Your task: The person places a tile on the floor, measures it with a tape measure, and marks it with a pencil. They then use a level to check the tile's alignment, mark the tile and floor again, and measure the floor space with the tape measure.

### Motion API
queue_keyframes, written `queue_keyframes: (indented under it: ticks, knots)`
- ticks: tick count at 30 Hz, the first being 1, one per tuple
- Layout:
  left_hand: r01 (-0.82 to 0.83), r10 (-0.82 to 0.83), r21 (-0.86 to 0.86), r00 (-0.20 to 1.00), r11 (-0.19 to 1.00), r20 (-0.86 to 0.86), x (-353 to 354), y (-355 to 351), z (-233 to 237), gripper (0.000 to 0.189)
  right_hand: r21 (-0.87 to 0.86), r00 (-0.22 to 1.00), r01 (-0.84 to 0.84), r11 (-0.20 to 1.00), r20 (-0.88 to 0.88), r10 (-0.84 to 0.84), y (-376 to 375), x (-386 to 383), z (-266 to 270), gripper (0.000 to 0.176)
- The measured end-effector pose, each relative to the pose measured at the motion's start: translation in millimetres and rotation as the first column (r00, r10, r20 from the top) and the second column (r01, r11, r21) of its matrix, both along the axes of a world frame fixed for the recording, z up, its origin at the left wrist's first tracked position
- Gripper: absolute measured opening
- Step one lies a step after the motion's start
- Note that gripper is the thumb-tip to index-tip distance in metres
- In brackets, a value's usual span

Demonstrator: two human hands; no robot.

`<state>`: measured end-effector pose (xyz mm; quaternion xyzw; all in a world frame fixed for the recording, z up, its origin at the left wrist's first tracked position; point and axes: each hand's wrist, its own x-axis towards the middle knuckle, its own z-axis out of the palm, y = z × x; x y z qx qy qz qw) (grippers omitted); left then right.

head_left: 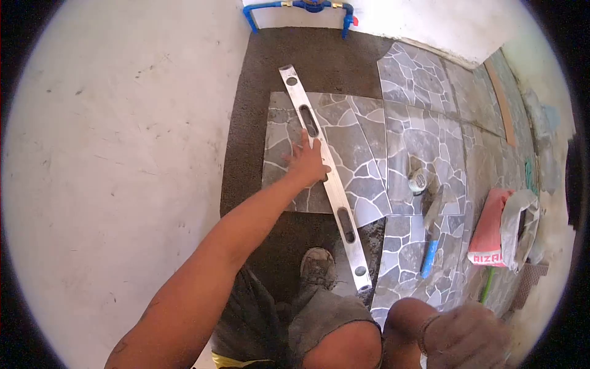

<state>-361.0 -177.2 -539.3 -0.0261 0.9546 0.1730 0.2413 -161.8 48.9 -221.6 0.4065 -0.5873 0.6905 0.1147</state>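
A long silver spirit level (335, 187) lies slantwise across a grey stone-patterned floor tile (359, 132). Its near end reaches past the tile's front edge. My left hand (307, 163) rests on the level around its middle, fingers spread forward and to the left, thumb by the right edge. Low at the right, beside my bent knee, is my right hand (470, 335); its fingers do not show clearly, nor does anything in them. Further right on the laid tiles are a round, pale thing like a tape measure (418, 181) and a trowel with a blue handle (430, 258).
Dark mortar bedding (307, 52) borders the tile. Blue pipes (264, 6) with a red-handled valve stand at the back wall. A white wall (123, 154) rises on the left. A red and white sack (491, 227) and a wooden strip (501, 101) lie on the right.
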Motion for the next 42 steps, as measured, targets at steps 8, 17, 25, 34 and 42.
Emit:
queue_keyframes:
  ticks: [8,17,25,34,42]
  knots:
    - [0.004,-0.004,-0.019,1.000,1.000,0.014,-3.8,3.1,-0.2,0.094,-0.591,0.965,-0.063,0.804,-0.243,-0.103,-29.4,-28.2,13.4,0.022]
    - [0.006,-0.006,0.017,1.000,1.000,-0.014,-2.3,2.2,-0.5,0.095,-0.365,0.992,0.054,0.929,-0.090,-0.094,-4.3,-6.7,7.8,0.012]
    - [-0.010,0.010,-0.002,1.000,1.000,0.002,0.7,2.5,5.5,0.097,-0.228,0.984,0.035,0.973,0.179,0.006,38.5,-12.2,-21.9,0.019]
    - [0.230,-0.232,-0.042,0.929,0.972,-0.287,-9.1,-19.4,-59.1,0.097,0.970,0.629,0.147,0.196,0.061,-0.775,-12.4,32.4,-298.3,0.080]
    - [0.198,-0.004,0.410,0.905,0.890,-0.426,-14.9,-55.2,-46.0,0.062,0.904,0.506,0.156,0.398,0.273,-0.818,11.3,74.4,-353.1,0.062]
